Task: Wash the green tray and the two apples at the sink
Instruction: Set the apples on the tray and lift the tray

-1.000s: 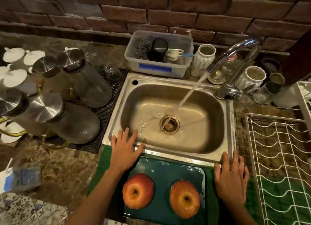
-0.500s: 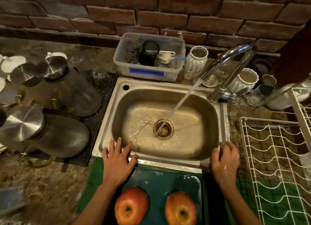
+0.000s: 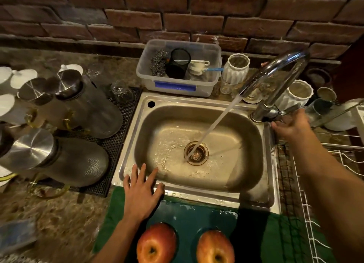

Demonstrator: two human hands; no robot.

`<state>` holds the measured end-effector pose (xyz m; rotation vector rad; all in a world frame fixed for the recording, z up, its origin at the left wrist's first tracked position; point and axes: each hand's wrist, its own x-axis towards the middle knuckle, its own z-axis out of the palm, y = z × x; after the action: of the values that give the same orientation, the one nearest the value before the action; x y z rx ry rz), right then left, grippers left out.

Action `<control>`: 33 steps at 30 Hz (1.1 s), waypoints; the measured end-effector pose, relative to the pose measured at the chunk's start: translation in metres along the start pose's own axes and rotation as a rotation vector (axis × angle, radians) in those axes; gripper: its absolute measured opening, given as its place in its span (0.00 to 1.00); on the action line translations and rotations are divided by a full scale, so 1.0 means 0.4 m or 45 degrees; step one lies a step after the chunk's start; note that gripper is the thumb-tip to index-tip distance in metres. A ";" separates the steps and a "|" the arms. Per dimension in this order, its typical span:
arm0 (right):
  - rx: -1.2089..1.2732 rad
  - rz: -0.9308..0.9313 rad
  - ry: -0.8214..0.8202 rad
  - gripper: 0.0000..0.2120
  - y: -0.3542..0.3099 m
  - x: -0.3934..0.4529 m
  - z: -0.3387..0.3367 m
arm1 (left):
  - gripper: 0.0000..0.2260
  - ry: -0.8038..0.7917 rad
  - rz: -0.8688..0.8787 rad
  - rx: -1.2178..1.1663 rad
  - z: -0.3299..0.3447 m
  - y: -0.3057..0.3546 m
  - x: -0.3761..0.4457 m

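The dark green tray [image 3: 199, 216] lies on the counter just in front of the steel sink [image 3: 199, 198], wet with droplets. Two red-yellow apples sit on it side by side, the left apple [image 3: 156, 243] and the right apple [image 3: 215, 247]. My left hand [image 3: 140, 193] rests flat with fingers spread on the sink's front rim, at the tray's far left corner. My right hand [image 3: 291, 125] reaches to the tap handle [image 3: 289, 109] at the sink's back right, touching it; its grip is unclear. Water streams from the tap [image 3: 275, 75] onto the drain [image 3: 196, 153].
A green cloth [image 3: 113, 209] lies under the tray. Glass jars with steel lids [image 3: 65, 158] stand on a black mat at the left. A clear plastic tub [image 3: 178, 71] and white ribbed cups [image 3: 237, 68] stand behind the sink. A white wire rack [image 3: 323, 203] fills the right.
My right hand has left the sink's front right rim and reached up to the tap handle. My left hand stays on the front rim. Water keeps running.
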<state>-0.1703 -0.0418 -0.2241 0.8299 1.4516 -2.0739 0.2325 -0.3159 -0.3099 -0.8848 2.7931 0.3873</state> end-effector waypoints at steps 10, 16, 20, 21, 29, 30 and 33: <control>0.061 -0.068 -0.025 0.20 0.008 0.047 -0.001 | 0.30 -0.005 -0.004 -0.025 -0.003 0.003 0.002; 0.089 -0.173 0.196 0.21 0.016 0.037 0.024 | 0.30 0.014 0.004 -0.030 -0.002 0.002 0.000; -0.027 -0.168 0.177 0.20 0.021 -0.001 0.033 | 0.30 -0.003 0.011 -0.038 -0.004 0.000 -0.001; -0.071 -0.174 0.130 0.20 0.029 -0.019 0.033 | 0.31 -0.018 0.015 -0.052 -0.007 0.000 -0.001; -0.545 -0.160 0.071 0.06 0.221 -0.246 -0.074 | 0.21 0.120 -0.153 -0.795 -0.066 -0.034 -0.054; -0.604 -0.164 0.030 0.06 0.260 -0.288 -0.102 | 0.20 0.136 -0.193 -0.888 -0.070 -0.039 -0.072; -0.811 -0.210 -0.044 0.07 0.381 -0.397 -0.202 | 0.17 0.131 -0.295 -1.096 -0.080 -0.058 -0.128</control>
<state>0.0616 -0.0096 -0.2326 0.4231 2.0470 -1.5509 0.2842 -0.3162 -0.2709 -1.3812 2.5202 1.5950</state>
